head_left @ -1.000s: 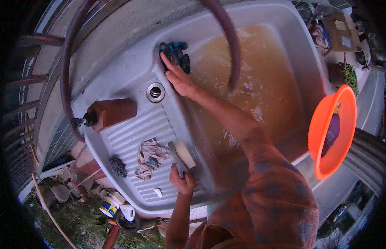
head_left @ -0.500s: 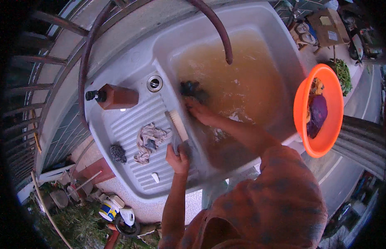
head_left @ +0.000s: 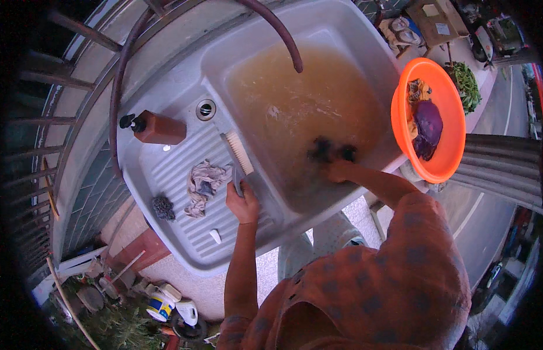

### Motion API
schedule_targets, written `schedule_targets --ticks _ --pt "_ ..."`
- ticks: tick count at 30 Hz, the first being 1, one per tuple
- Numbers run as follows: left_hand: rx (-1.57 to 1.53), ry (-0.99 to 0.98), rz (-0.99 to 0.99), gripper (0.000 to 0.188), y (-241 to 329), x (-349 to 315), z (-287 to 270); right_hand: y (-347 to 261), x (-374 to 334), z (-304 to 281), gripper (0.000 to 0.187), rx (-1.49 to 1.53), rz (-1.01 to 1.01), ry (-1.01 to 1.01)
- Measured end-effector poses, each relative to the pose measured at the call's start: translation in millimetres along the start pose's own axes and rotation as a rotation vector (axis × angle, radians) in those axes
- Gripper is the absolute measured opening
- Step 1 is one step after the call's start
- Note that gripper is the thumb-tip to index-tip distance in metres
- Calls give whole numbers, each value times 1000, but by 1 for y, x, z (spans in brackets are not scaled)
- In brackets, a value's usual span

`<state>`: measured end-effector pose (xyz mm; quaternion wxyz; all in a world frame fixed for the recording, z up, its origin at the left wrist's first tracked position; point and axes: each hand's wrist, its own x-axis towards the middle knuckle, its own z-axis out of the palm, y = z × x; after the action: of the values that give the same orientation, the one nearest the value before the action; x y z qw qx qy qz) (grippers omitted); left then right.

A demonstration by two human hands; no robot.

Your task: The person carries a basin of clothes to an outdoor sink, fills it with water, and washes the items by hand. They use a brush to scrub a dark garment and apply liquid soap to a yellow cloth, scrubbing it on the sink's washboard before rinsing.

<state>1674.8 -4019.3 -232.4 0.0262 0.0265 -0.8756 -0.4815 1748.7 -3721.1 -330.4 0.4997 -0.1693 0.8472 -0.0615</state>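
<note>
Dark bundle (head_left: 321, 150) shifted rightward, murky water (head_left: 283, 108), pale-bristled brush (head_left: 240, 153)

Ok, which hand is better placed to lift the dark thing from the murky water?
Probably the right hand: it reaches into the water, right at the dark thing. The left hand is farther off, holding the brush.

This looks like an open-air laundry corner, perhaps a household's: a broad sink (head_left: 181, 99) with a ribbed washboard (head_left: 172, 175) and murky water (head_left: 294, 99), a scrubbing brush (head_left: 239, 153), and a pump bottle (head_left: 160, 129). Metal railings (head_left: 84, 30) stand to the left, shrubs (head_left: 125, 326) lie lower left, and a road (head_left: 481, 221) (white line and all) runs along the right, past a cardboard box (head_left: 437, 23) and leafy greens (head_left: 465, 87)
</note>
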Motion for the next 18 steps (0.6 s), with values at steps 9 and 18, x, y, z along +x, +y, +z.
schedule_targets --ticks 9,18 --pt "12 0 20 22 -6 -1 -4 70 0 -11 49 -49 560 386" --pt "114 13 50 27 -3 -22 -13 157 52 -95 55 585 836 971"
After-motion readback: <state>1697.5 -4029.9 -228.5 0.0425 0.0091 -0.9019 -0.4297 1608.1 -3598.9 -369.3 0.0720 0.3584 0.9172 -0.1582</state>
